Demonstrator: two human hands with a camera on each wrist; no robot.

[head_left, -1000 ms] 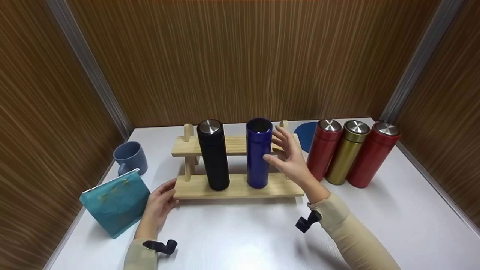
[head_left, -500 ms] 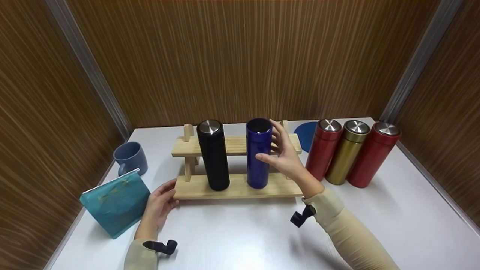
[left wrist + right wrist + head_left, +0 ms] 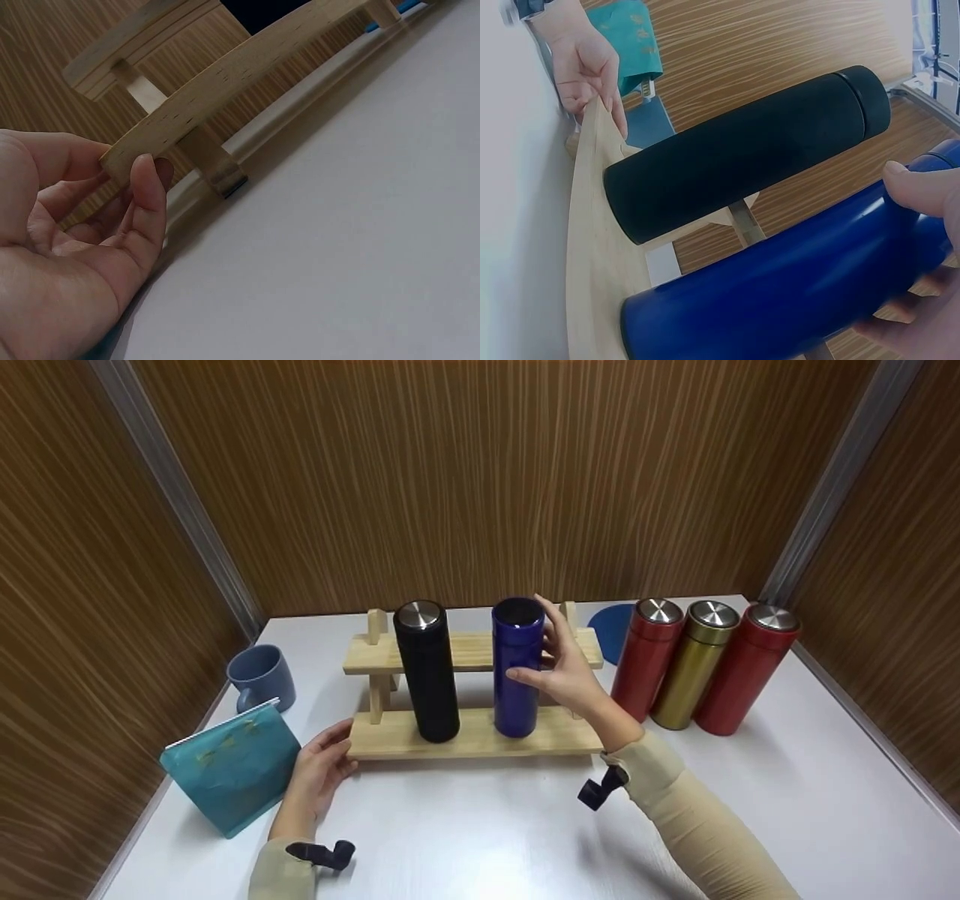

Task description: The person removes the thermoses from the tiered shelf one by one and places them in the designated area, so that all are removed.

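Altogether perhaps five flasks (image 3: 517,667), two racked.

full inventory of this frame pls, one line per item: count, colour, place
wooden rack: 1, pale wood, two tiers, centre of table
black flask: 1, black with steel cap, upright on the rack's lower board, left
blue flask: 1, dark blue, upright on lower board, right of the black one
red flasks: 2, red with steel caps, on table right of rack
gold flask: 1, gold, between the red ones
coaster: 1, blue disc, behind rack's right end
mug: 1, grey-blue, far left
pouch: 1, teal, front left
table: 1, white
left hand: grips rack's lower board, left end
right hand: closing round the blue flask
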